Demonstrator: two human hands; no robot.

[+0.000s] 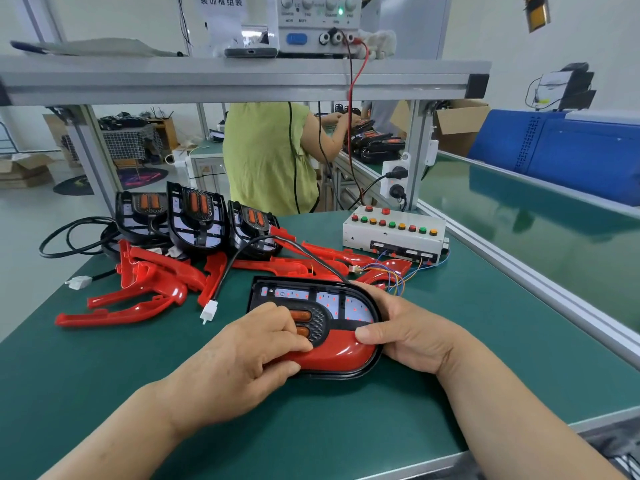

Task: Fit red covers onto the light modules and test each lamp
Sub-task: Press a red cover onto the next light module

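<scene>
The light module (pixel 311 299) lies flat on the green bench mat (pixel 346 427), long axis left to right. The right hand (pixel 412 337) wraps its rounded end, thumb pressing the red cover (pixel 339 348). The left hand (pixel 242 355) pinches the cover's near-left edge, fingers curled, and the cover seems only partly seated. A sign (pixel 221 1) overhead reads 装饰框组装.

Chinese characters "装饰框组装" on the white paper sign (pixel 221 1) above the upper shelf (pixel 242 77).

The light module (pixel 332 301) lies on the table (pixel 346 427) — covers (pixel 149 282) piled behind-left, button box (pixel 391 237) behind-right.
</scene>
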